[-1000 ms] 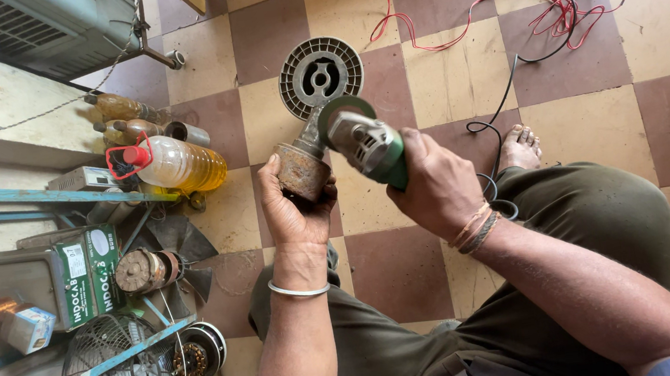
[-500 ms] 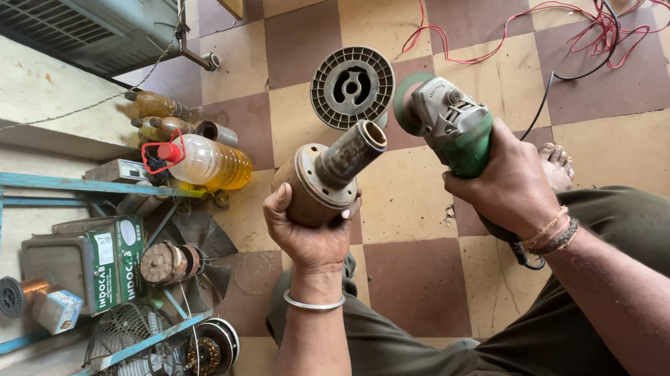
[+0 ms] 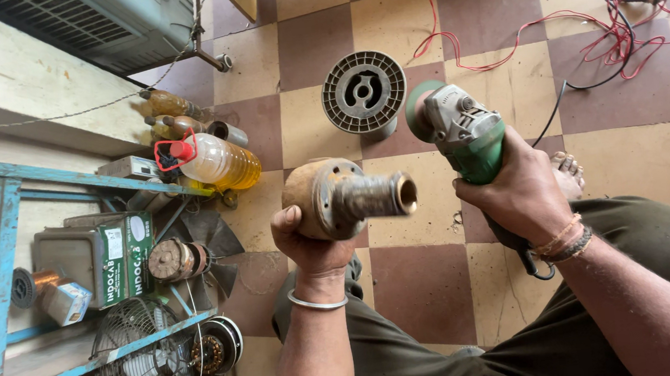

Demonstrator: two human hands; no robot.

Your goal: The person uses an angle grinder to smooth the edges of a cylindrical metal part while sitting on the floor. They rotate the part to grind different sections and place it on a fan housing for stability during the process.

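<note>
So the green angle grinder [image 3: 462,137] in the right hand [image 3: 522,193] has swung away from the rusty round metal motor part [image 3: 336,200]; left hand [image 3: 308,245] clamped on it, held above the checkered floor [image 3: 428,286], both grips tight.

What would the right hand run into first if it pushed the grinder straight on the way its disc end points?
Probably the grey slotted spool on the floor: the right hand aims the green angle grinder up-left toward it. Depth is unclear, so it could pass above.
</note>
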